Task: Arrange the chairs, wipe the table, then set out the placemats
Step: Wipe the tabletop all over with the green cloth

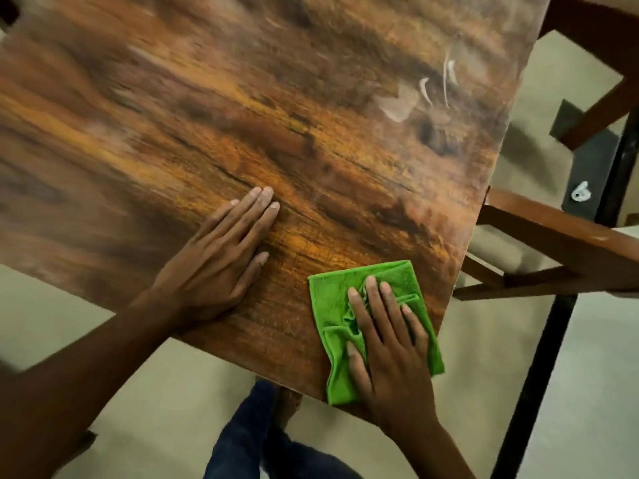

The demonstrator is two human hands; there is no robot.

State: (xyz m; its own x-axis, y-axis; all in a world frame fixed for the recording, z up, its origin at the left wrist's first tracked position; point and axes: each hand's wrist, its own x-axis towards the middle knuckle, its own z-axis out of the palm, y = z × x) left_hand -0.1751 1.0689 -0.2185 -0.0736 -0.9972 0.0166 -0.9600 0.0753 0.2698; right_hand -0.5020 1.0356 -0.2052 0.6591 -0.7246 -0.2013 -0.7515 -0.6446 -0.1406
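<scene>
A wooden table [242, 115] with dark and orange grain fills most of the view. A green microfibre cloth [332, 299] lies bunched near the table's near right corner. My right hand [387, 344] presses flat on the cloth with its fingers spread and nearly straight. My left hand [221, 257] rests flat on the bare tabletop to the left of the cloth, fingers straight and together. Whitish streaks and a pale patch [397, 105] show on the tabletop at the far right.
A brown wooden chair frame [553, 243] stands at the table's right edge, and another wooden piece [601, 36] is at the upper right. A black metal post [553, 340] crosses the pale floor on the right. My legs in dark jeans [256, 440] are below the table edge.
</scene>
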